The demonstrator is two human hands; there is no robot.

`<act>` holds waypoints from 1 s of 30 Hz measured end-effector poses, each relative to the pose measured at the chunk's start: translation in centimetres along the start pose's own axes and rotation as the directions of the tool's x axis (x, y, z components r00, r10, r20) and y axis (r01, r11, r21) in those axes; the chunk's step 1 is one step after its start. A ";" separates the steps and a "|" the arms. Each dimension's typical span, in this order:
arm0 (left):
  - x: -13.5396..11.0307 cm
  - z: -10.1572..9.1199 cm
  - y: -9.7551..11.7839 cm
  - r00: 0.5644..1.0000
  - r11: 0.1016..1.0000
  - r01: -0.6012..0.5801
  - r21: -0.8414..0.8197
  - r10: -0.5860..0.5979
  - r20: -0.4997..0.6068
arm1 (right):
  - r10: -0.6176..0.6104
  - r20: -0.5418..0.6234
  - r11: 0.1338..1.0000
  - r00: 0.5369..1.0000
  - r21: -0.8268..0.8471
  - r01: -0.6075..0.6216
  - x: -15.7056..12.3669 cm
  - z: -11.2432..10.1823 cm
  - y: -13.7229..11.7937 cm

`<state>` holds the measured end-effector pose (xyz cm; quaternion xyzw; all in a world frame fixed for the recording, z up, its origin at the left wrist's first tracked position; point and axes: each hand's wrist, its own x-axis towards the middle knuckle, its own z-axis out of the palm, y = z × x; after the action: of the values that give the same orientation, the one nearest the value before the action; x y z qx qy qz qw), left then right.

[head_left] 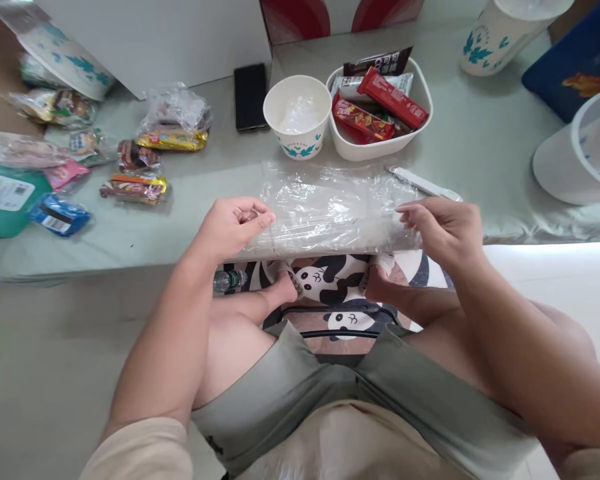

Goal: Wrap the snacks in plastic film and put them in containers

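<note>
A clear plastic bag (pixel 330 207) lies flat at the near edge of the low table (pixel 480 147). My left hand (pixel 233 223) pinches the bag's left end with curled fingers. On the right end, my right hand (pixel 443 227) grips the bag with its fingers closed on the plastic. Behind the bag stand a white paper cup (pixel 297 117) with blue leaf print and a white bowl (pixel 380 143) filled with red and brown snack bars (pixel 393 97).
A black phone (pixel 251 95) lies behind the cup. Several wrapped snacks (pixel 135 187) are scattered at the left, beside a teal container (pixel 5 200). Large white cups (pixel 580 153) stand at the right. A white utensil (pixel 423 183) lies by the bag. My crossed legs sit below the table.
</note>
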<state>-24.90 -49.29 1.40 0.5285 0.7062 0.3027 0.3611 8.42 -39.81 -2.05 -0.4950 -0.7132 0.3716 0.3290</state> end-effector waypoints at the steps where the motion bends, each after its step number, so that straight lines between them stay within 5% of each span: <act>1: 0.0 -0.1 0.1 1.000 1.000 -0.001 0.025 0.000 0.018 | -0.022 0.070 0.999 0.997 0.035 0.020 0.2 -0.4 0.1; 5: 0.2 -0.2 0.1 0.999 0.997 -0.011 0.075 0.009 0.031 | -0.022 0.317 0.947 0.948 0.310 -0.082 1.1 -1.8 0.1; 10: 0.6 0.0 -0.4 1.000 0.996 -0.007 0.089 0.006 0.006 | 0.090 0.363 0.770 0.927 0.565 -0.296 1.4 -1.7 -1.2; 18: 1.1 0.1 -0.8 1.000 1.000 -0.007 -0.005 0.007 -0.018 | 0.325 0.010 0.807 0.946 0.518 -0.283 1.2 -0.6 -0.9; 22: 1.3 0.5 -0.6 0.999 0.998 -0.041 -0.058 0.039 -0.037 | 0.315 0.065 0.751 0.947 0.593 -0.290 1.2 0.1 -0.6; 27: 1.8 0.5 -1.5 0.991 0.964 -0.076 -0.256 0.045 -0.127 | 0.212 0.171 0.912 0.962 0.319 -0.257 0.2 0.5 -0.7; 30: 2.0 0.3 -2.0 0.993 0.907 -0.106 -0.407 0.076 -0.088 | 0.202 0.118 0.904 0.972 0.359 -0.231 -0.1 0.9 -0.3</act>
<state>-26.06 -47.90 -0.78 0.4622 0.6137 0.4791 0.4245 7.58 -40.14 -2.21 -0.4853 -0.5832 0.5526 0.3449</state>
